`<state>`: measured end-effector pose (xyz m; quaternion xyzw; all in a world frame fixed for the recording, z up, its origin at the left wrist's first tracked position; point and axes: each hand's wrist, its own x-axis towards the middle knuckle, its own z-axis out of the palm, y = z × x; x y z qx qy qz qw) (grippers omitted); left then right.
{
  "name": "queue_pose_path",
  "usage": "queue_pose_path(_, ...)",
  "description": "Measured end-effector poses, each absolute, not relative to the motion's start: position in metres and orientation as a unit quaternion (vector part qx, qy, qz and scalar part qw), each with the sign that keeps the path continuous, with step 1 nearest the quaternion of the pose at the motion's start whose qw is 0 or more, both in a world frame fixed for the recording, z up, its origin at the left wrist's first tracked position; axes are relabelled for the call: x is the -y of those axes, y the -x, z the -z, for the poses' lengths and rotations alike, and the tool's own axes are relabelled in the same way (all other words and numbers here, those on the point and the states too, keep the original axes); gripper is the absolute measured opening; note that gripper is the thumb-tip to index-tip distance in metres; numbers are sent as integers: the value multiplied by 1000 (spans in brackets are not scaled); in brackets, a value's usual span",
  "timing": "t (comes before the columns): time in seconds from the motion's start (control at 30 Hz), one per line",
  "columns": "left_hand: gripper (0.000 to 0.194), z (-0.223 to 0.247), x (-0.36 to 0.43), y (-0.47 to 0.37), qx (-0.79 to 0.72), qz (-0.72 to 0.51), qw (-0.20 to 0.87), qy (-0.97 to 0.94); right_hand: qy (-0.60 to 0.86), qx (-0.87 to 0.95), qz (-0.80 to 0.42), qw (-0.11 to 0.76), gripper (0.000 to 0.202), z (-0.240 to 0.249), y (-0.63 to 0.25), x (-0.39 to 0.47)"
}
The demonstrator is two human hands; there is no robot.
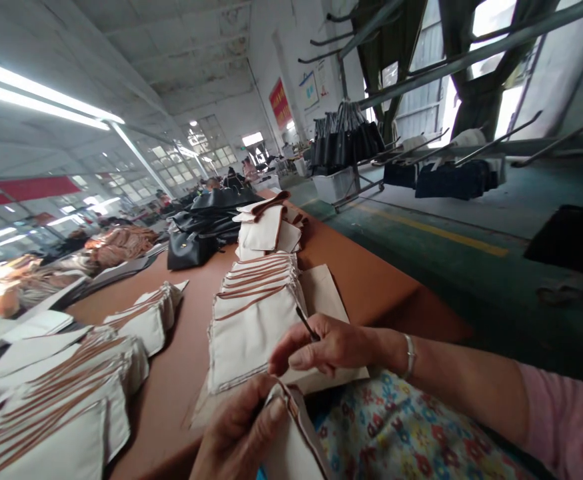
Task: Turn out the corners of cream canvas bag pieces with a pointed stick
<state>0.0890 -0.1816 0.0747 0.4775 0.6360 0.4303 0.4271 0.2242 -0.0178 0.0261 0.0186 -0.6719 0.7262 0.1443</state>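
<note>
On my feed, L hand (244, 427) pinches a white cloth piece (294, 443) by the worktop (171, 380)'s near edge; R hand (334, 347), fingers curled, grips a dark tool (305, 321). Looks like edge work; next move prob. needs L pinch steady, tool tip at brown trim (292, 405).

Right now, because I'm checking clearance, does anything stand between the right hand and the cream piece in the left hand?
Nothing visible does. The right hand, holding a slim dark tool, is close to the cream piece.
</note>
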Motion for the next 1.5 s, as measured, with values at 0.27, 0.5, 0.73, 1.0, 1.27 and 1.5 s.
queue_pose_path(0.27, 24, -76, 187, -77, -615, -373, 420, -554, -1, 696, -679, 233, 29, -19, -236, 50)
queue_pose_path(0.5, 32, -52, 191, -80, -632, -364, 440, -524, -75, 930, -57, 355, 16, 8, -237, 58)
queue_pose_path(0.73, 35, -28, 201, -101, -599, -458, 524, -397, -46, 928, -68, 364, 13, 20, -246, 76)
queue_pose_path(1.0, 30, -21, 208, -104, -555, -486, 609, -291, 148, 762, -595, 209, 13, -4, -251, 49)
queue_pose_path(1.27, 30, -22, 212, -106, -582, -523, 556, -281, 141, 844, -462, 232, 37, -16, -292, 72)
queue_pose_path(1.5, 34, -14, 217, -105, -680, -503, 430, -316, 135, 743, -654, 37, 36, -11, -301, 91)
